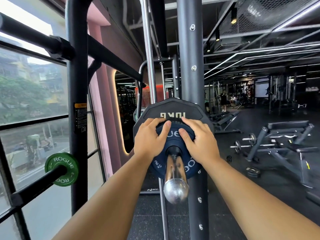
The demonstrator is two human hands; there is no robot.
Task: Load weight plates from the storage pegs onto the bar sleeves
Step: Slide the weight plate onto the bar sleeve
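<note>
1. While both hands are on it, the small blue plate point(173, 135) already sits on the bar sleeve point(175, 168), close against the black 10 kg plate point(173, 107) behind it. I judge this sleeve nearly loaded.
2. The left hand point(150, 138) and right hand point(200, 138) each grip the blue plate's upper rim, fingers curled over it and thumbs on its face.
3. Well apart to the left of the left hand, a green plate point(61, 168) hangs on a storage peg point(34, 186).

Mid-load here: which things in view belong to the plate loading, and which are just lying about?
In the job: left hand and right hand, both gripping the blue plate on the bar sleeve; black plate behind it; green plate on its storage peg.
Lying about: bench; dumbbells beside it.
</note>
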